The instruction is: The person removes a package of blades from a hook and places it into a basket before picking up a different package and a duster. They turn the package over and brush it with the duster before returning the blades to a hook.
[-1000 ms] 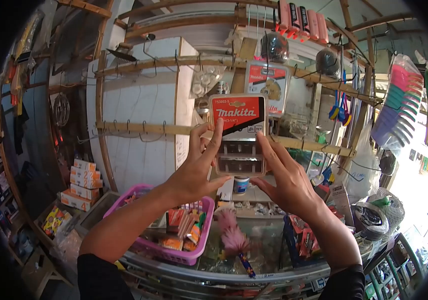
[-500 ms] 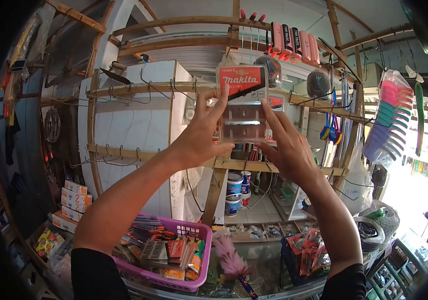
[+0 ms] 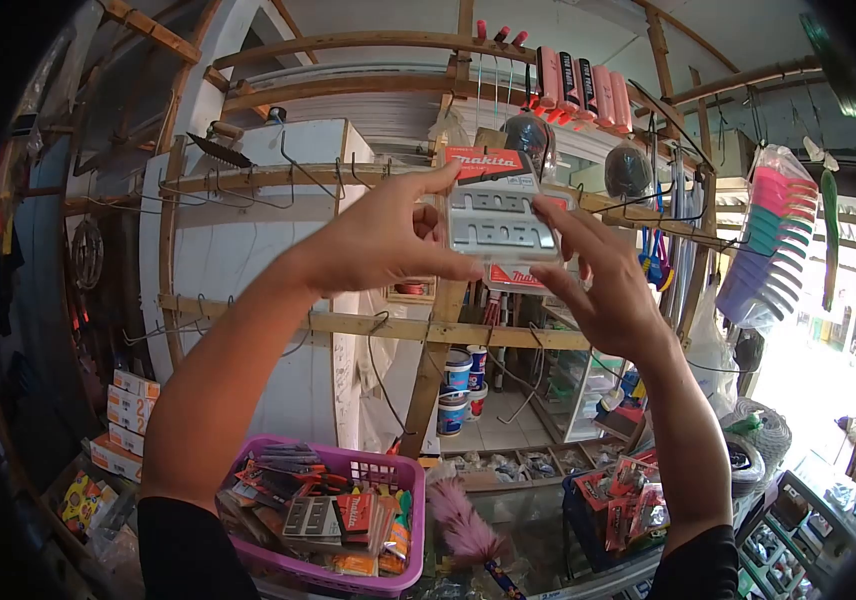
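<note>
A red-topped Makita blade pack (image 3: 501, 222) in clear plastic is held up at the centre, tilted, with two silvery slotted blades showing. My left hand (image 3: 383, 235) grips its left side, thumb at the lower edge and index finger at the top. Fingers of my right hand (image 3: 603, 275) close on its right side. Just behind and below it another red Makita card (image 3: 516, 275) shows in part. Down in front, a purple basket (image 3: 410, 510) holds more Makita packs (image 3: 328, 520) and assorted packets.
Wooden rails (image 3: 348, 325) with wire hooks cross in front. Pink rollers (image 3: 568, 82) hang above, and nested coloured plastic items (image 3: 773, 235) hang at right. A pink duster (image 3: 463, 520) lies on the glass counter beside a dark container of red packets (image 3: 633, 495).
The held pack has tilted back, and its blades now show brightly. Both hands have shifted slightly, with my left wrist higher. The view has moved a little.
</note>
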A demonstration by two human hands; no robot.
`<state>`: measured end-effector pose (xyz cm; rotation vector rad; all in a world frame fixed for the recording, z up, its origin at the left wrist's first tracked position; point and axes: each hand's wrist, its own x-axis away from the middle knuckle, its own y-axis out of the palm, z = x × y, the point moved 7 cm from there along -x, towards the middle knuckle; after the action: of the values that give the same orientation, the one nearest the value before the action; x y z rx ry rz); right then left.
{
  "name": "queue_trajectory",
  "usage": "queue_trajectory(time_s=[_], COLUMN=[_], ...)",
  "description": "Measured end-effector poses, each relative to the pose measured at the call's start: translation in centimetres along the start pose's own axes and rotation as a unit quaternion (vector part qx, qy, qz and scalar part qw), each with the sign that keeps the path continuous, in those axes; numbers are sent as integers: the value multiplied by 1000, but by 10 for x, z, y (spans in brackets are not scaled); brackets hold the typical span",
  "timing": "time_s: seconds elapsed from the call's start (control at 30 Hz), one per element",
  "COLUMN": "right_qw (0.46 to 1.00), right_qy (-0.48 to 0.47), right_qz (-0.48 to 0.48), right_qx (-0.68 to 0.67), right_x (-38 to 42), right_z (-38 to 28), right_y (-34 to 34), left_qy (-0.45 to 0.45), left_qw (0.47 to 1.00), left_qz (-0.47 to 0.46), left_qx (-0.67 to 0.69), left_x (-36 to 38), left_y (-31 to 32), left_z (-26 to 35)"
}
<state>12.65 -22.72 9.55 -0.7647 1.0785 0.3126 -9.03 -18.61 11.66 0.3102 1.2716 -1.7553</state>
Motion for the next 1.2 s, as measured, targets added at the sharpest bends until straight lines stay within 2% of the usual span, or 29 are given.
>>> queue_trajectory(time_s=[0.1,0.13,0.23,0.4,0.47,0.57,0.6,0.73,0.8,0.93,1.1,1.2], right_qw=[1000,999,998,1000,999,999,998,991,984,984,976,975], right_qy=[11,2,50,0,-22,29,30,86,118,116,159,171], right_qz=[17,44,21,9,-15,-43,-55,-89,-120,-126,-138,-138], right_qx=[-14,-32,-44,28,41,4,12,-46,-59,-47,-51,-9], right_x=[-8,-10,-10,3,9,16,19,13,5,-3,-17,-18], right_z=[-3,-8,-9,6,21,41,51,76,87,115,125,129], right_y=[-5,-5,2,39,64,95,108,134,146,174,180,185], left_qy=[15,16,13,-41,-47,-13,-40,-41,-32,1,-39,-52], left_qw=[996,998,998,995,991,983,981,982,972,958,969,973], left_qz=[-44,-56,-58,-69,-44,12,0,41,64,115,98,73], left_qx=[75,34,11,-56,-121,-185,-192,-182,-225,-261,-223,-211], left_x=[-4,-2,0,-4,-10,-18,-20,-40,-55,-75,-94,-96], left_y=[-8,-9,-11,-6,-3,7,12,18,18,21,22,25], left_z=[7,13,9,-27,-51,-89,-95,-133,-152,-179,-196,-198])
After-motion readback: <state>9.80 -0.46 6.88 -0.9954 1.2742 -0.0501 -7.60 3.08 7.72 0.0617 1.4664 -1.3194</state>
